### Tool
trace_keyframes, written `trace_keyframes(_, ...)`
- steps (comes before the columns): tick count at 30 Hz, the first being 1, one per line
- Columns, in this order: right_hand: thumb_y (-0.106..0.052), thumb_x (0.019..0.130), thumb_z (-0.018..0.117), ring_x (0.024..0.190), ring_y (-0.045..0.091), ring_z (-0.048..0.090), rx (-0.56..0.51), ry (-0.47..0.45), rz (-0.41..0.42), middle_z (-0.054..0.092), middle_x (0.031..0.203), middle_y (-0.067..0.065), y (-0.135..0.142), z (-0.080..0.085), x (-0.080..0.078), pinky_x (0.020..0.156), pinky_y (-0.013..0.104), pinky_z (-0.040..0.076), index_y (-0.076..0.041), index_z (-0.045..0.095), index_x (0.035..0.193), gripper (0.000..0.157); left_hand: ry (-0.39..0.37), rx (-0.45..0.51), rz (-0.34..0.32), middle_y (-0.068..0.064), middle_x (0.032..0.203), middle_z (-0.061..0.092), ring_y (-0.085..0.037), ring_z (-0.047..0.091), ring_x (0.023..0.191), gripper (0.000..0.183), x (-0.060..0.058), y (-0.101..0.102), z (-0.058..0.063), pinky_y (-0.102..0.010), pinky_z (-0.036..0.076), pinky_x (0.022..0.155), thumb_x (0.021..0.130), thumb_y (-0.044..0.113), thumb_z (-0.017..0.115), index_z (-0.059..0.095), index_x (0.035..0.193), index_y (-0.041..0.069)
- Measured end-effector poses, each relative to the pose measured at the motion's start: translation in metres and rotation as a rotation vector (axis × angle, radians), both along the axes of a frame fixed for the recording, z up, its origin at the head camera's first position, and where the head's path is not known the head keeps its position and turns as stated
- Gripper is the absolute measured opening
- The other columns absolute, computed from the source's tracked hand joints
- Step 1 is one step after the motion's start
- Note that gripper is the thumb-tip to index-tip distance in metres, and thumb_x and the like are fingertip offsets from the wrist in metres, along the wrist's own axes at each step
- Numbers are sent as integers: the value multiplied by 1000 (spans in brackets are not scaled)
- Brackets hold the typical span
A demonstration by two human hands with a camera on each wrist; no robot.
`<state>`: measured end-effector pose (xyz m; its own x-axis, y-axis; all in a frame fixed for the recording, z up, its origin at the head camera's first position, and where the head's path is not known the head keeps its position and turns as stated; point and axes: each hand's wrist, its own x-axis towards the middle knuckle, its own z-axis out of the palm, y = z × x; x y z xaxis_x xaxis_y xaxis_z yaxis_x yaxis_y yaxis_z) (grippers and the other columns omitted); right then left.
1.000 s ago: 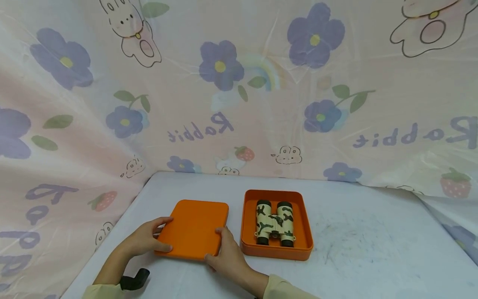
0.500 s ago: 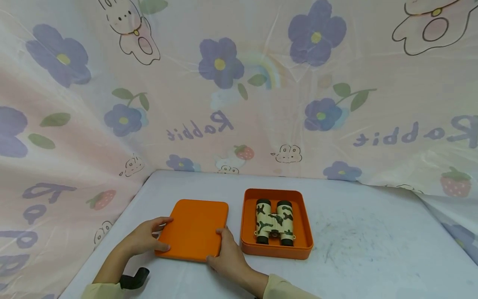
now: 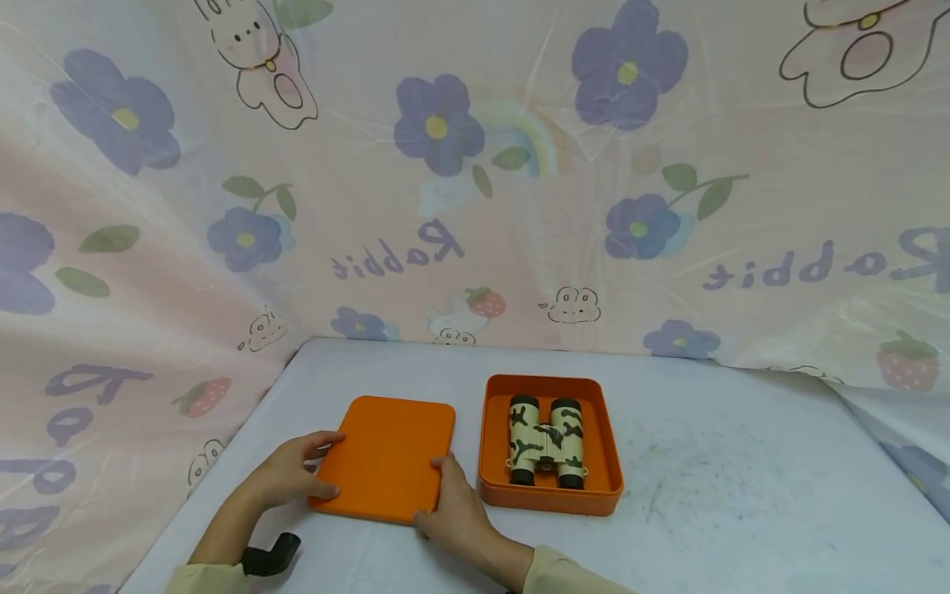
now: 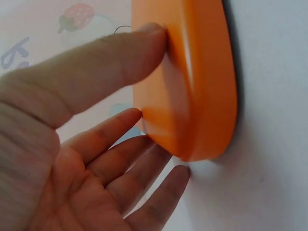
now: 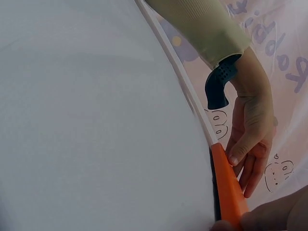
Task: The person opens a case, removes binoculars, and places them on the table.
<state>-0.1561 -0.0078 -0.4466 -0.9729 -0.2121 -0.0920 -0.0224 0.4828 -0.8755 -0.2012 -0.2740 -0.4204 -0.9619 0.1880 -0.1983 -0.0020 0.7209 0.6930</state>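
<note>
Orange lid: the square lid (image 3: pixel 386 462) with rounded corners is on the left part of the bench (image 3: pixel 705 536), smooth face up, nearer the bench's left edge than its right; a dark line shows beneath its side, and whether it rests fully on the bench I cannot tell.
Left hand: the hand (image 3: pixel 282 474) grips the lid's left side, thumb toward the near-left corner and index finger farther up that side; the left wrist view shows the thumb on the rounded rim and the other fingers apart, beside the lid's corner.
Right hand: the hand (image 3: pixel 458 513) pinches the lid's near-right corner, thumb at the near edge and index finger on the right side.
Orange box: the lidless box (image 3: pixel 549 498) stands just right of the lid, apart from it, close to midway along the bench's far edge but set in from it.
Binoculars: the camouflage binoculars (image 3: pixel 547 445) lie inside the box, barrels running toward the bench's far edge, black at both ends.
Left wrist: a black bent piece (image 3: pixel 270 555) juts out beside the pale sleeve (image 3: pixel 206 579).
Backdrop: a printed sheet (image 3: pixel 519 214) with flowers and rabbits hangs behind the bench's far edge and along its left edge.
</note>
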Motion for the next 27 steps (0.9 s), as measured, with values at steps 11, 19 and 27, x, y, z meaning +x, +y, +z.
trace_keyframes(11, -8, 74, 79, 136, 36, 40, 17, -8, 16, 25, 155, 27, 0, -1, -1, 111, 56, 34, -2, 43, 131, 68, 1, -20, 16, -22, 142, 50, -42, 49, 127, 76, -1, 2, -2, -54, 47, 100, 66, 15, 86, 54, 135, 7)
trace_keyframes(19, -13, 73, 80, 134, 36, 41, 36, -34, 57, 23, 155, 26, 1, 0, -4, 112, 56, 34, -2, 44, 130, 69, -2, -12, 8, -22, 143, 48, -43, 46, 130, 76, 1, 2, -1, -56, 45, 102, 68, 16, 85, 53, 136, 6)
trace_keyframes(27, -17, 73, 81, 132, 38, 42, 28, -53, 82, 21, 155, 27, 4, 3, -4, 111, 58, 33, -2, 43, 133, 73, 9, -17, -16, -23, 142, 49, -44, 45, 130, 75, 2, 3, 1, -56, 45, 102, 69, 15, 85, 53, 135, 4)
